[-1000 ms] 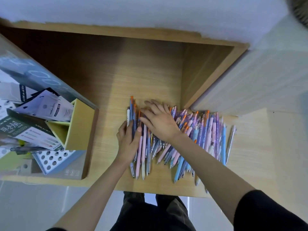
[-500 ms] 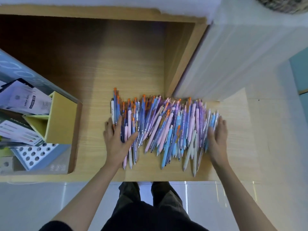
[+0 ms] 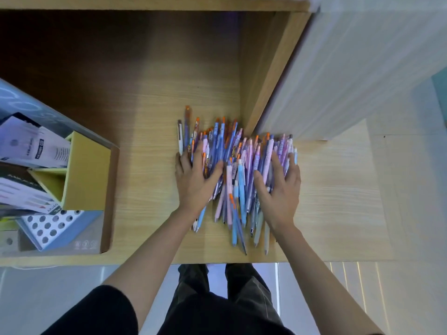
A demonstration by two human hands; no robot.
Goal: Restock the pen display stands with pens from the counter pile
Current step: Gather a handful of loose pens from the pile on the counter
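Squeezing pen pile (image 3: 233,163) narrower than moments ago: left hand (image 3: 194,182), right hand (image 3: 281,192), fingers (image 3: 200,153) spread, pressing inward; bundle likely liftable soon.

Bare counter (image 3: 145,180) between pen pile (image 3: 238,160) and display stand (image 3: 87,170); wooden partition (image 3: 271,76) close behind pile.

Pens (image 3: 232,170) blue, lilac, pink, orange-tipped; counter (image 3: 150,165) pale woodgrain; stand (image 3: 84,170) yellow; tray (image 3: 53,228) white, round holes

wooden counter (image 3: 338,189), white wall (image 3: 362,68), pale floor (image 3: 411,298)
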